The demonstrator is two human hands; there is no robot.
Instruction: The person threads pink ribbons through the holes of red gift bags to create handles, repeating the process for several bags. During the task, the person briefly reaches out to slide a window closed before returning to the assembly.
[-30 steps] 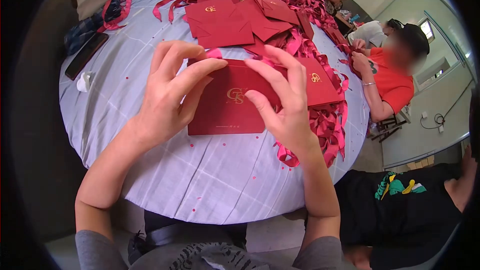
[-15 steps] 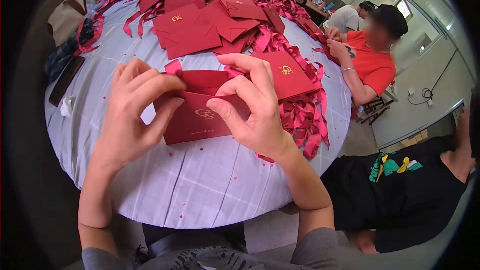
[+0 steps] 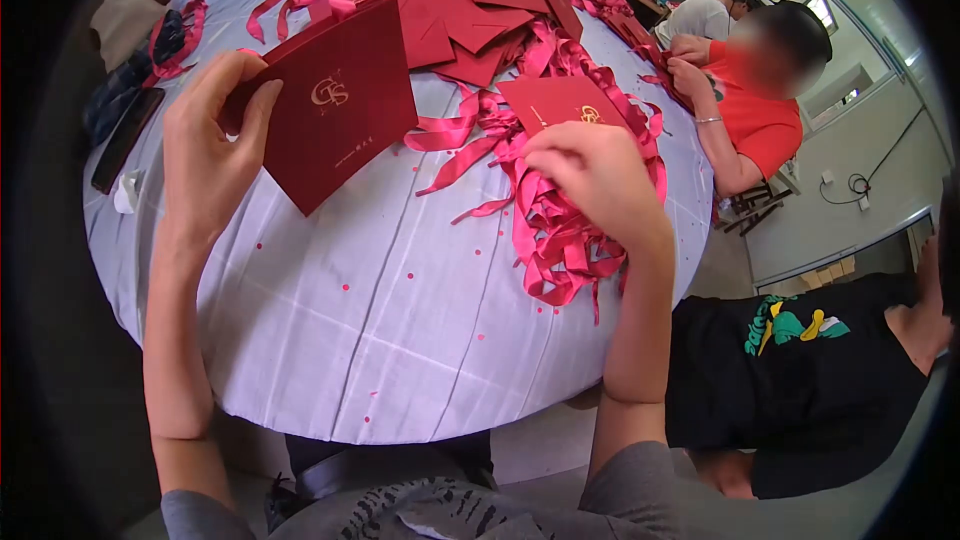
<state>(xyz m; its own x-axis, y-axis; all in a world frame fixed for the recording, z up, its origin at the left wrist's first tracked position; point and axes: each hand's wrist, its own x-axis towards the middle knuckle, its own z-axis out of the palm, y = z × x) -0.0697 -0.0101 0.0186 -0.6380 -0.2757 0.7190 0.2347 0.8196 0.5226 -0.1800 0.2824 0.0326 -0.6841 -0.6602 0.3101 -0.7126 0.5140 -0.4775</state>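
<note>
My left hand (image 3: 215,125) pinches a dark red paper bag (image 3: 345,105) by its left edge. The bag has a gold monogram and hangs tilted above the table, with a bit of pink ribbon at its top. My right hand (image 3: 605,175) is over a heap of pink ribbons (image 3: 575,240), thumb and fingers pressed together at a ribbon strand (image 3: 510,148). Just behind that hand, another red bag (image 3: 560,100) with a gold monogram lies on the ribbons.
A pile of red bags (image 3: 430,15) covers the far middle of the cloth-covered table (image 3: 330,340). At left lie a black phone (image 3: 128,140) and a crumpled white tissue (image 3: 126,193). A person in red (image 3: 750,120) works at right; someone in black (image 3: 800,390) is nearer.
Both hands were at the bag's opening; my right hand has let go and moved right to the ribbons. My left hand has carried the bag up and left.
</note>
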